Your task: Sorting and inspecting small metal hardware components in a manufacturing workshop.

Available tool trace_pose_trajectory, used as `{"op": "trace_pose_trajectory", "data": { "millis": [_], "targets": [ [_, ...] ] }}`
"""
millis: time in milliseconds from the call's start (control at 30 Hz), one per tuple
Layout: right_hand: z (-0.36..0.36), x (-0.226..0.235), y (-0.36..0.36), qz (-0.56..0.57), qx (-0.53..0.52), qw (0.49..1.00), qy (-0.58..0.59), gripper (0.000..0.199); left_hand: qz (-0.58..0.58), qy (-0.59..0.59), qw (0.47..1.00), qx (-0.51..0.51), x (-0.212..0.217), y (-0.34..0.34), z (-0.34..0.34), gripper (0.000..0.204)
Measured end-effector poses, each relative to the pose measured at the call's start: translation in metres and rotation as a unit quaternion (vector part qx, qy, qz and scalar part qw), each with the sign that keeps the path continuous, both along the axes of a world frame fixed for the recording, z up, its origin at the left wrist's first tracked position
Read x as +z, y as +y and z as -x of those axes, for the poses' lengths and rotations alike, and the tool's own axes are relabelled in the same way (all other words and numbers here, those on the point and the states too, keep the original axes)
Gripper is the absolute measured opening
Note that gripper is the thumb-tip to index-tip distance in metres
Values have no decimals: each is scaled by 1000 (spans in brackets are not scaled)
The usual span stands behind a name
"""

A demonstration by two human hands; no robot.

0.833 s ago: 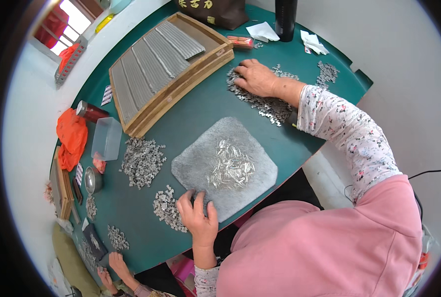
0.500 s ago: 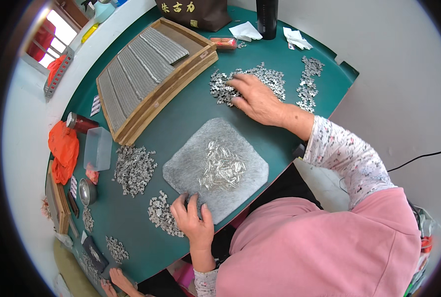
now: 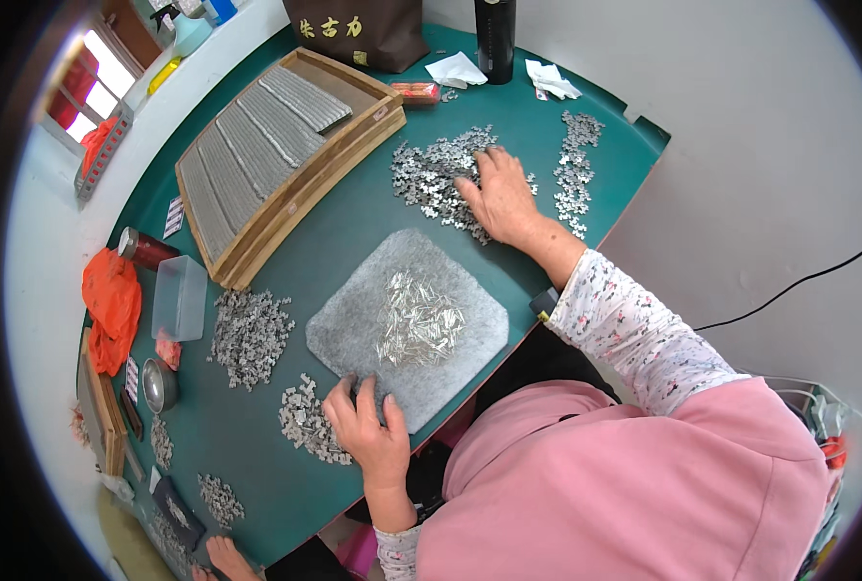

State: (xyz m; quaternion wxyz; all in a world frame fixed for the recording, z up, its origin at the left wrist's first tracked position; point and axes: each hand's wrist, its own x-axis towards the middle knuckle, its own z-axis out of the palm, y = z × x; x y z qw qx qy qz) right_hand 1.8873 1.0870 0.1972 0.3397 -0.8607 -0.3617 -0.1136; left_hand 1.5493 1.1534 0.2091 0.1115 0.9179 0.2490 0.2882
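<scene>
On the green table my right hand (image 3: 504,199) rests with its fingers apart on a pile of small silver-grey metal pieces (image 3: 436,169). Part of that pile is hidden beneath the palm. My left hand (image 3: 373,434) lies with spread fingers at the near left corner of a grey felt mat (image 3: 348,324). Thin shiny metal pins (image 3: 419,324) are scattered in a heap on the mat. Beside my left fingers is a smaller pile of grey metal pieces (image 3: 307,421). Neither hand visibly holds anything.
A wooden tray (image 3: 300,198) with rows of grey strips stands behind the mat. More metal pieces (image 3: 249,337) are heaped left, others (image 3: 576,169) far right. A black bottle (image 3: 495,44), brown bag (image 3: 358,34) and clear plastic box (image 3: 179,298) surround them. Another person's hand (image 3: 227,559) shows lower left.
My right hand has shifted rightward across the pile, its fingers now farther apart. The pieces reach farther toward me. My left hand stays by the mat's corner; the whole view has moved slightly.
</scene>
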Motion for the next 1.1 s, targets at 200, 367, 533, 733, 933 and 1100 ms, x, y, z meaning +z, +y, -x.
{"op": "trace_pose_trajectory", "data": {
  "millis": [200, 367, 533, 733, 933, 1100],
  "targets": [
    [10, 17, 1, -49, 113, 992, -26, 61, 6, 3, 1000, -1, -1, 1, 0, 32],
    [-56, 16, 32, -25, 4, 996, -80, 62, 5, -1, 1000, -4, 1, 1, -5, 31],
    [-50, 3, 40, 60, 57, 996, -24, 63, -11, 1, 1000, -3, -4, 5, -3, 31],
    [0, 20, -10, -54, 188, 980, -38, 53, -17, -4, 1000, -10, -4, 8, -7, 30],
    [19, 8, -92, -38, 121, 982, -138, 48, -3, -2, 1000, -13, -3, 7, -7, 31],
    [-5, -5, -118, 14, 10, 991, -136, 45, -11, -1, 1000, -8, -4, 8, -7, 30]
  ]
}}
